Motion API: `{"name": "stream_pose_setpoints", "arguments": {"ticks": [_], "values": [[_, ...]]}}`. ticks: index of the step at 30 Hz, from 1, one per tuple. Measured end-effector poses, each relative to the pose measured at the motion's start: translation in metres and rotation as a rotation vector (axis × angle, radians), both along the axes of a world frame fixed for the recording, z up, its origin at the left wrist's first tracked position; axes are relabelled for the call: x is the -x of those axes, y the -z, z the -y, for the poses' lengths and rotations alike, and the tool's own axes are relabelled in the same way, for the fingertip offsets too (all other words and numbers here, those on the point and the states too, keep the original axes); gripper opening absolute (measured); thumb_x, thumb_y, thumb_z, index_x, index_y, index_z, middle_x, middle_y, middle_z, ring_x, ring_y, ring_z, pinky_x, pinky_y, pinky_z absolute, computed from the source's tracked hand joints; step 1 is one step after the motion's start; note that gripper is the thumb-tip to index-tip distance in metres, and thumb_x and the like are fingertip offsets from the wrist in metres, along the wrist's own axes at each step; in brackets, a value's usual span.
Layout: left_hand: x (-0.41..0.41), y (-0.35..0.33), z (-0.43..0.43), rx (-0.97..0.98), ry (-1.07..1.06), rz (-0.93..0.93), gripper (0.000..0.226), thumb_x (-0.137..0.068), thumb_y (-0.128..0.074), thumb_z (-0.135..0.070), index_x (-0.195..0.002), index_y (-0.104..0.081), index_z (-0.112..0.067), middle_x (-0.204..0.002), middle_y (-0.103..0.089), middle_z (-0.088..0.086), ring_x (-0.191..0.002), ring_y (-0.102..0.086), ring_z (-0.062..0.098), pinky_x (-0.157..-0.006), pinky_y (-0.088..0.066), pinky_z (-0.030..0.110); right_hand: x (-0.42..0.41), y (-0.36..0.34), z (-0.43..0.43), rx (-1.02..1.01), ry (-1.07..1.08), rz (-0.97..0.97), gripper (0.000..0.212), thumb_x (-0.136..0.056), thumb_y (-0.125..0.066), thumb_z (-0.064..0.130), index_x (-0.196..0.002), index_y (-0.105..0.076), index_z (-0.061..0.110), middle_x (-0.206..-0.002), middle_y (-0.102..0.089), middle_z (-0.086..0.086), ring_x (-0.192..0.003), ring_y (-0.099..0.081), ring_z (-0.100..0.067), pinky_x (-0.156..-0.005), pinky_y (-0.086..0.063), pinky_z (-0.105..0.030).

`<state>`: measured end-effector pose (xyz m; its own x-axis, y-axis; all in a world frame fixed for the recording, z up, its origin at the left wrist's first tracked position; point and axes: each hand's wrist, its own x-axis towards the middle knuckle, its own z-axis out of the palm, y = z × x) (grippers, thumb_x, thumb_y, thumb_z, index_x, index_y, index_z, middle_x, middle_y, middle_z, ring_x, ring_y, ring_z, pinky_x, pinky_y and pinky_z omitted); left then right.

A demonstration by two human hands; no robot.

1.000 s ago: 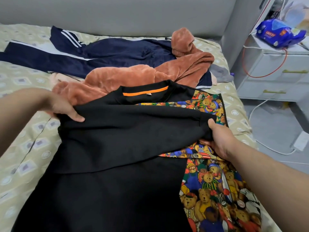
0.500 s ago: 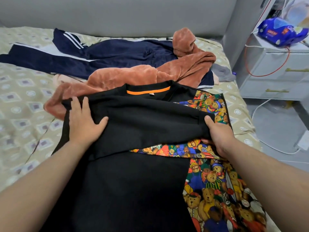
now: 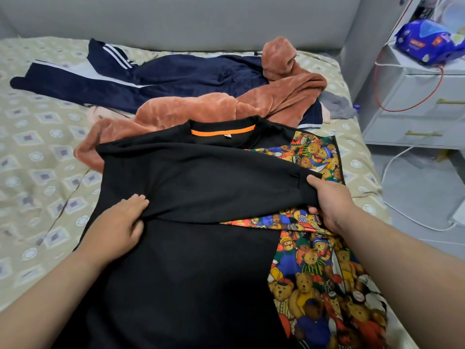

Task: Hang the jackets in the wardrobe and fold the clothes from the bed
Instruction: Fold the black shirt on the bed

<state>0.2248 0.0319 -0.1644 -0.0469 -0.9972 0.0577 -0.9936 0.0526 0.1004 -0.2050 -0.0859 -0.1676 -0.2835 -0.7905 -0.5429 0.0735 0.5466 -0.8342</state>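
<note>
Left hand (image 3: 118, 227) pinched the fold of the sleeve (image 3: 201, 182), right hand (image 3: 332, 202) gripped its cuff; the black top (image 3: 188, 273) lay by the right edge of the bed (image 3: 37, 159). Mid-fold; next, likely turning the bear-print side (image 3: 314, 285) in.

Bare bedspread (image 3: 37, 172) left; brown fleece (image 3: 201, 109) heaped beyond black shirt (image 3: 188, 185).

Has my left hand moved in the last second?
Yes. The left hand slid down the black shirt toward the person, farther from the orange collar strip.
</note>
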Motion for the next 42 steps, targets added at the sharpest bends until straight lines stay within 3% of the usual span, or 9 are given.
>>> {"name": "stream_pose_setpoints", "arguments": {"ticks": [4, 7, 9, 11, 19, 22, 30, 36, 42], "values": [[0.010, -0.051, 0.016, -0.172, -0.119, 0.039, 0.035, -0.065, -0.037, -0.042, -0.065, -0.063, -0.017, -0.074, -0.068, 0.007, -0.077, -0.065, 0.032, -0.068, -0.053, 0.038, 0.000, -0.001, -0.006, 0.054, -0.074, -0.122, 0.024, -0.087, -0.068, 0.032, -0.080, -0.059, 0.010, -0.092, -0.064, -0.014, -0.083, -0.066, -0.029, -0.056, -0.058, -0.038], [0.024, -0.058, 0.033, -0.203, -0.114, -0.209, 0.054, -0.075, -0.040, -0.057, -0.100, -0.070, -0.019, -0.120, -0.063, 0.009, -0.118, -0.056, 0.031, -0.101, -0.044, 0.042, 0.001, 0.002, -0.012, 0.097, -0.130, -0.270, 0.036, -0.075, -0.064, 0.041, -0.071, -0.058, 0.006, -0.089, -0.064, -0.024, -0.089, -0.064, -0.041, -0.079, -0.054, -0.058], [0.041, -0.035, 0.041, -0.148, -0.170, -0.248, 0.064, -0.091, -0.054, -0.056, -0.143, -0.049, -0.020, -0.159, -0.028, 0.015, -0.149, -0.022, 0.032, -0.120, -0.021, 0.047, 0.001, 0.003, -0.017, 0.111, -0.147, -0.329, 0.040, -0.077, -0.062, 0.041, -0.074, -0.054, 0.002, -0.083, -0.062, -0.022, -0.080, -0.061, -0.039, -0.073, -0.050, -0.052], [0.058, -0.009, 0.048, -0.147, -0.259, -0.127, 0.078, -0.091, -0.052, -0.062, -0.156, -0.025, -0.027, -0.166, -0.006, 0.011, -0.153, -0.004, 0.028, -0.123, -0.009, 0.048, 0.000, 0.006, -0.019, 0.135, -0.150, -0.395, 0.034, -0.087, -0.061, 0.036, -0.077, -0.050, 0.005, -0.078, -0.056, -0.015, -0.074, -0.052, -0.031, -0.068, -0.044, -0.044], [0.063, 0.000, 0.061, -0.290, -0.322, -0.005, 0.096, -0.084, -0.039, -0.080, -0.158, -0.003, -0.031, -0.166, 0.009, 0.010, -0.153, 0.007, 0.026, -0.121, -0.001, 0.047, 0.008, 0.004, -0.021, 0.061, -0.055, -0.007, 0.023, -0.096, -0.057, 0.036, -0.089, -0.058, 0.014, -0.092, -0.067, -0.007, -0.086, -0.064, -0.024, -0.076, -0.054, -0.040], [0.075, 0.003, 0.044, -0.245, -0.361, -0.004, 0.086, -0.093, -0.029, -0.072, -0.159, -0.003, -0.023, -0.166, 0.005, 0.013, -0.153, 0.004, 0.027, -0.122, -0.002, 0.048, 0.015, -0.007, -0.045, 0.057, -0.018, 0.199, 0.019, -0.100, -0.058, 0.019, -0.111, -0.056, 0.004, -0.109, -0.068, -0.014, -0.086, -0.071, -0.018, -0.073, -0.059, -0.029], [0.093, 0.011, -0.065, -0.247, -0.291, 0.006, 0.071, -0.104, -0.032, -0.045, -0.157, -0.011, -0.003, -0.165, -0.008, 0.016, -0.153, -0.006, 0.029, -0.123, -0.007, 0.043, 0.059, -0.019, -0.129, 0.035, 0.095, 0.283, 0.010, -0.094, -0.058, -0.003, -0.101, -0.055, 0.004, -0.111, -0.066, -0.017, -0.102, -0.067, -0.020, -0.087, -0.056, -0.025], [0.117, 0.012, -0.133, -0.256, -0.300, -0.006, 0.069, -0.104, -0.033, -0.044, -0.157, -0.013, -0.006, -0.166, -0.007, 0.013, -0.153, -0.003, 0.026, -0.123, -0.005, 0.041, 0.076, -0.006, -0.199, 0.022, -0.064, 0.069, 0.017, -0.089, -0.066, 0.006, -0.103, -0.060, 0.014, -0.108, -0.070, -0.009, -0.096, -0.070, -0.019, -0.084, -0.059, -0.031], [0.141, 0.007, -0.192, -0.207, -0.285, -0.077, 0.065, -0.105, -0.032, -0.043, -0.158, -0.015, -0.009, -0.166, -0.009, 0.009, -0.153, -0.004, 0.023, -0.123, -0.005, 0.040, 0.085, -0.014, -0.247, 0.097, -0.352, -0.569, 0.041, -0.082, -0.074, 0.043, -0.107, -0.058, 0.015, -0.105, -0.058, -0.003, -0.094, -0.058, -0.022, -0.079, -0.048, -0.034]]}}
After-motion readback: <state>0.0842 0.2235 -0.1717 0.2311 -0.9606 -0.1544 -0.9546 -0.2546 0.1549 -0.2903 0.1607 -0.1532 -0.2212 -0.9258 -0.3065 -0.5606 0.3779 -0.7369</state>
